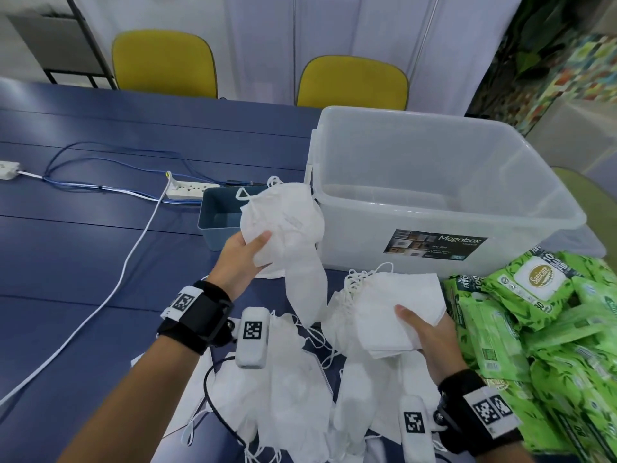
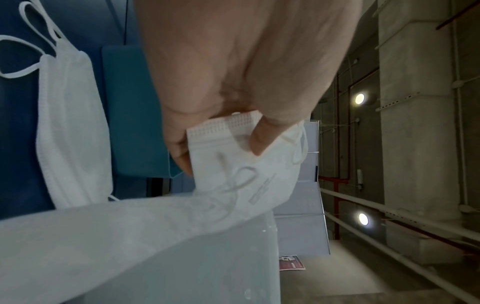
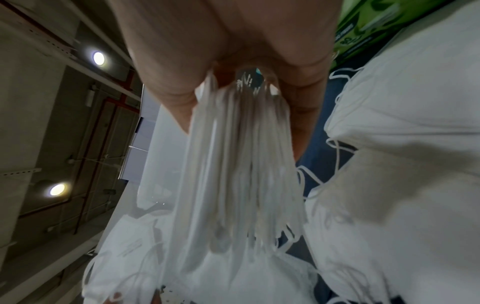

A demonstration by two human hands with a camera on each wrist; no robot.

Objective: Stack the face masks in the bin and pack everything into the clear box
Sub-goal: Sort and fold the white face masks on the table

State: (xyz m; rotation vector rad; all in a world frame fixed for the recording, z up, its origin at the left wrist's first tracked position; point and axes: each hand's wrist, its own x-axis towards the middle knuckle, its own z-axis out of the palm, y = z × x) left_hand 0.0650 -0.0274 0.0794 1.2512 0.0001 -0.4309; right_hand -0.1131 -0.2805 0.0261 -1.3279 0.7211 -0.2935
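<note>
- The blue-grey bin (image 1: 217, 215) stands on the blue table (image 1: 83, 248), just left of the clear box (image 1: 434, 182).
- The left hand (image 1: 238, 262) pinches a few white folded face masks (image 1: 283, 225) between thumb and fingers, raised over the bin; one mask hangs down, long axis near vertical.
- The left wrist view alone shows the crimped mask edge (image 2: 226, 127) under the thumb.
- The right hand (image 1: 430, 332) grips a flat mask stack (image 1: 397, 302), ear loops pointing toward the box.
- Loose masks (image 1: 287, 396) lie nearer; green wipe packs (image 1: 541, 329) lie right.
</note>
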